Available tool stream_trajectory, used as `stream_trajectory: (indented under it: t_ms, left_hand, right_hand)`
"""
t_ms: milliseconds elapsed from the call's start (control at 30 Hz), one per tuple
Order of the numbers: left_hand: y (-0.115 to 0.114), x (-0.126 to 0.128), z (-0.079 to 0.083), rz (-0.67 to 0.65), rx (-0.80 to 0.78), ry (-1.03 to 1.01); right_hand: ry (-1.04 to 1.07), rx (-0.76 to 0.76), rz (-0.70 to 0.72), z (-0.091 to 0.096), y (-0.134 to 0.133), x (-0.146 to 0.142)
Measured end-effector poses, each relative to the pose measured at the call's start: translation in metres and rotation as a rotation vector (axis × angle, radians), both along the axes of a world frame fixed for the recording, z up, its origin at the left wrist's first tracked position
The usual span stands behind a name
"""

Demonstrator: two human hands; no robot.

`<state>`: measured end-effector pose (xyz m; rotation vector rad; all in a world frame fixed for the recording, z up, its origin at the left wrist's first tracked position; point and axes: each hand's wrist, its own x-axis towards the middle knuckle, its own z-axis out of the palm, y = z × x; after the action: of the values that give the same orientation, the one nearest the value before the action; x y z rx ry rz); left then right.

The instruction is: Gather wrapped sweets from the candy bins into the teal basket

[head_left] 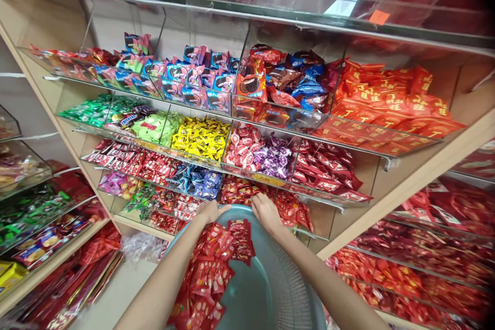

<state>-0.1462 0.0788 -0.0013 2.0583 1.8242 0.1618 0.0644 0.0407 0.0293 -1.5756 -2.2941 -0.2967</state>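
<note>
A teal plastic basket (296,273) with a perforated wall is below me, its far rim against the lower shelves. Red candy packets (212,268) cover the left side of its bottom; the right side shows bare. My left hand (210,211) is closed over the far rim, thumb along the edge. On the same rim, a little to the right, my right hand (266,212) grips with bent fingers; some fingertips are hidden behind the edge. Just beyond the hands lie red wrapped sweets (240,190) in a low shelf compartment.
Clear-fronted shelves hold yellow packets (203,136), purple and red sweets (274,157), blue-pink packs (189,82) and orange-red packets (390,98). A wooden side panel (402,185) slants at right. More stocked shelves flank both sides. Clear plastic bags (141,246) lie on the floor.
</note>
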Motion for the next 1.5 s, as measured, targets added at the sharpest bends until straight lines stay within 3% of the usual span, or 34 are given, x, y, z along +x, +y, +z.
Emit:
stream_trajectory:
  t_ms: [200,467,700,933,1067,1200,1500]
  left_hand:
    - [0.0,-0.001,0.001,-0.007,-0.006,0.018]
    - [0.0,-0.002,0.003,0.001,-0.026,0.013]
    - [-0.001,-0.002,0.003,-0.01,-0.025,-0.003]
    - [0.001,-0.002,0.0,0.008,-0.028,-0.004]
    - [0.001,-0.001,-0.001,0.016,-0.031,-0.013]
    - [0.001,-0.001,0.0,0.01,-0.016,0.013]
    - [-0.004,0.001,0.01,0.0,-0.026,0.031]
  right_hand:
    - [0.512,-0.222,-0.348,-0.012,0.042,-0.009]
    - [0.809,-0.311,-0.388,-0.023,0.066,-0.009]
    - [1.029,-0.333,-0.368,-0.015,0.047,-0.005]
    - [1.212,-0.167,-0.253,0.0,0.003,-0.003]
    - [1.39,-0.37,-0.252,-0.012,-0.018,-0.021]
    - [1.44,-0.568,-0.28,-0.027,-0.026,-0.036]
    - [1.38,-0.61,-0.322,-0.046,-0.027,-0.045]
